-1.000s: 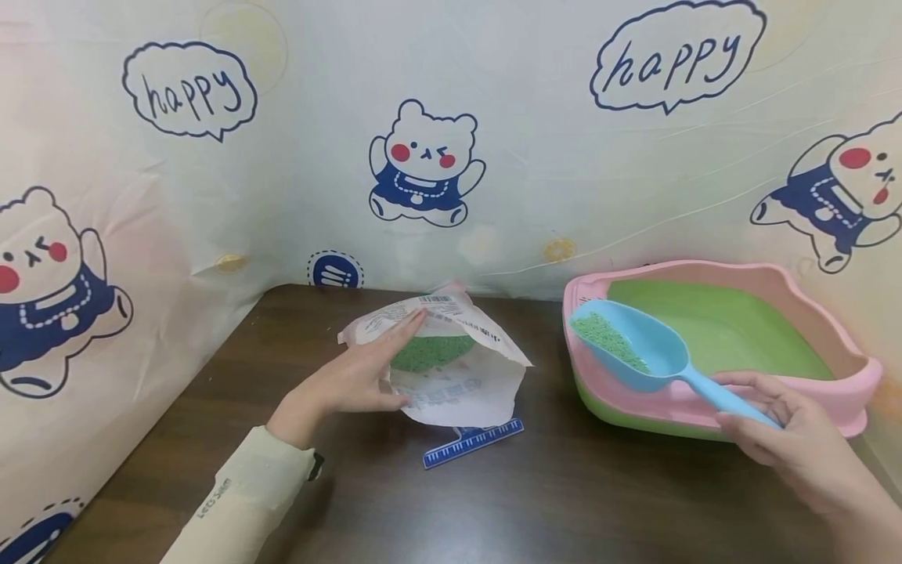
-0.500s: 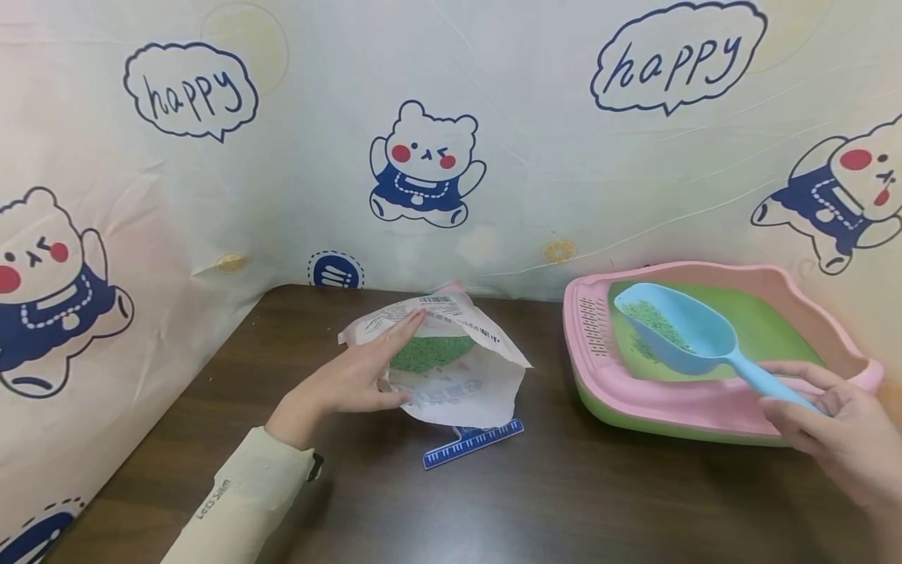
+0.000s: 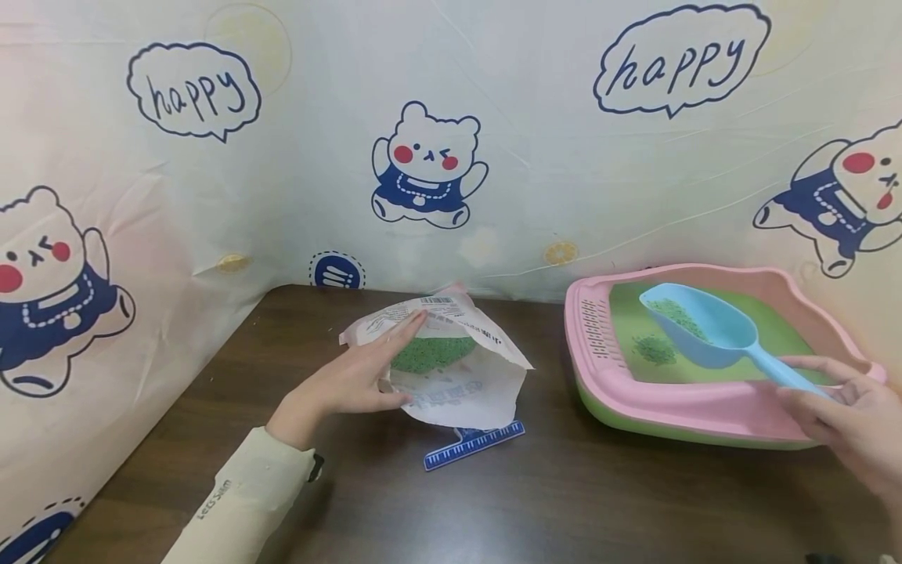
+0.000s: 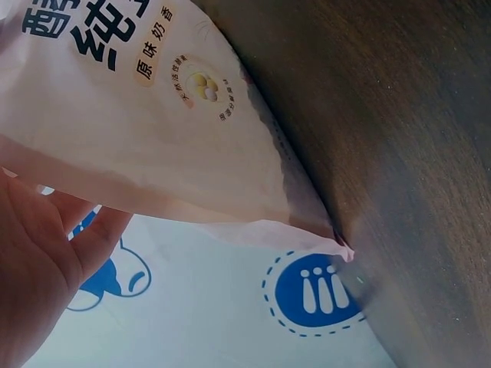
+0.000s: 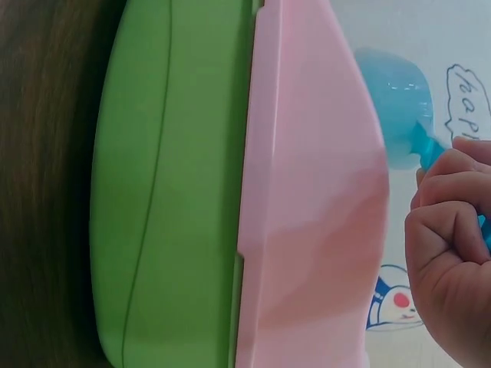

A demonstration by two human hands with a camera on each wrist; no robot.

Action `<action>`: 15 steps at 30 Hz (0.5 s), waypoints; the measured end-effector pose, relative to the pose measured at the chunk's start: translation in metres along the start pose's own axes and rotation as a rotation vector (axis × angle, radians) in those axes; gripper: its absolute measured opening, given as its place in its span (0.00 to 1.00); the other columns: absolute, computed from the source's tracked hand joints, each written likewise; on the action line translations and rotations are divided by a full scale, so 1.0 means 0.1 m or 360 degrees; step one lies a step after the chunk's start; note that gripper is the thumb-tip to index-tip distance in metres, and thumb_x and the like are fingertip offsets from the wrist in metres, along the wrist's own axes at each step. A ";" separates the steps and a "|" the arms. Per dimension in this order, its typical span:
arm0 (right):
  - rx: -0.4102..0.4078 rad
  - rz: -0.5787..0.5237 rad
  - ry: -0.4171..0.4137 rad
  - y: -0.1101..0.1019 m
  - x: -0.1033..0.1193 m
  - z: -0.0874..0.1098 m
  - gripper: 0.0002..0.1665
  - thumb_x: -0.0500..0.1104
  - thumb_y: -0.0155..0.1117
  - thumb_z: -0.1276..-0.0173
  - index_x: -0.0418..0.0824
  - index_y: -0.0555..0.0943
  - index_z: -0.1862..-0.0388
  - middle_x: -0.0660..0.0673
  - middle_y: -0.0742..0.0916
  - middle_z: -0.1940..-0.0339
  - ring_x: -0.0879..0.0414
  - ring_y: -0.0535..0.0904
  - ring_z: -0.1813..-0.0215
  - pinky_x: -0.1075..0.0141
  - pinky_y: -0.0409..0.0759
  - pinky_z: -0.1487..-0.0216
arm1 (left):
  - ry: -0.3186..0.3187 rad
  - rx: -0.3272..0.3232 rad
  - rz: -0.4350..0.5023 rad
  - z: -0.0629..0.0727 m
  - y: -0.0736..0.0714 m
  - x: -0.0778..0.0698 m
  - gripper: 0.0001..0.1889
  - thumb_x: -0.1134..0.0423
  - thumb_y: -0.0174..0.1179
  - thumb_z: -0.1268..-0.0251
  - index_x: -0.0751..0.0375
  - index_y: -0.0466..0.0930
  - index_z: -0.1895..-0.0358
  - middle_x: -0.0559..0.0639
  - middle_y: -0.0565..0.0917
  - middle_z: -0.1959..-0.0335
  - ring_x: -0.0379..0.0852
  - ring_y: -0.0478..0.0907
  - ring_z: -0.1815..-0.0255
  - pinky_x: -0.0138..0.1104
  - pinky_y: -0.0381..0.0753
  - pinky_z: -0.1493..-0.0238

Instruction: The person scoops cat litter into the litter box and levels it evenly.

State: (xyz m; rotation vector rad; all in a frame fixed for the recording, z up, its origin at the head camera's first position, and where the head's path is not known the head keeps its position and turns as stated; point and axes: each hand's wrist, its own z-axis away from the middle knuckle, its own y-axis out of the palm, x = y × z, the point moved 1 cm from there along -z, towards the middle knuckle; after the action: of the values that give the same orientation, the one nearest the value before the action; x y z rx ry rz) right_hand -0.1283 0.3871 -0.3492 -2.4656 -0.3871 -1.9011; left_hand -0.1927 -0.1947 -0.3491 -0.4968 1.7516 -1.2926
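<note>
A white and pink bag of green granules lies on its side, its mouth facing me. My left hand rests at the left of the mouth, index finger straight along its upper edge and thumb near its lower edge. Other fingers are partly hidden behind the bag in the left wrist view. My right hand grips the handle of a blue scoop with green granules in it. The scoop hangs tilted above a pink-rimmed green litter box. Beneath it, a small heap of green granules lies on the box floor.
A blue clip with a keyboard-like pattern lies in front of the bag on the dark wooden table. Printed cloth hangs behind and at both sides. Part of a dark object shows at the lower right edge.
My right hand has moved right with the scoop, from the box's left rim to above its inside. Granules have fallen from the scoop into the box. My left hand has stayed at the bag.
</note>
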 end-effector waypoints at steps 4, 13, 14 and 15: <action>-0.0030 0.0025 0.0003 -0.08 -0.01 -0.04 0.32 0.15 0.41 0.33 0.40 0.84 0.47 0.56 0.83 0.82 0.52 0.46 0.83 0.62 0.38 0.84 | -0.0007 -0.0001 0.0010 0.00 0.00 0.00 0.56 0.49 0.69 0.44 0.31 0.34 0.20 0.41 0.47 0.17 0.51 0.72 0.32 0.52 0.80 0.40; -0.0144 0.0197 0.0224 -0.26 0.09 -0.13 0.28 0.21 0.48 0.30 0.50 0.86 0.53 0.55 0.85 0.78 0.61 0.60 0.85 0.67 0.51 0.87 | -0.0012 0.0005 0.0019 0.00 0.00 0.00 0.56 0.49 0.68 0.43 0.32 0.35 0.20 0.41 0.47 0.17 0.54 0.75 0.36 0.51 0.81 0.41; -0.0166 0.0244 0.0261 -0.27 0.11 -0.14 0.28 0.22 0.49 0.30 0.52 0.86 0.54 0.56 0.82 0.81 0.58 0.54 0.84 0.64 0.47 0.84 | -0.0012 0.0006 0.0020 0.00 0.00 0.00 0.56 0.49 0.68 0.43 0.32 0.35 0.20 0.41 0.47 0.17 0.54 0.75 0.36 0.51 0.81 0.41; -0.0179 0.0284 0.0288 -0.29 0.12 -0.15 0.28 0.23 0.50 0.30 0.54 0.85 0.54 0.57 0.80 0.83 0.55 0.51 0.83 0.63 0.47 0.84 | -0.0012 0.0006 0.0018 0.01 0.00 0.00 0.56 0.49 0.68 0.43 0.31 0.35 0.20 0.41 0.47 0.17 0.54 0.75 0.36 0.51 0.81 0.41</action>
State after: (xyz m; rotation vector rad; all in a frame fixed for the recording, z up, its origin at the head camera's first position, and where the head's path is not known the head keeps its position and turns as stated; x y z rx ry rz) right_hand -0.1451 0.4154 -0.3382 -2.2754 -0.0562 -2.0985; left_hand -0.1924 -0.1952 -0.3496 -0.4885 1.7431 -1.2839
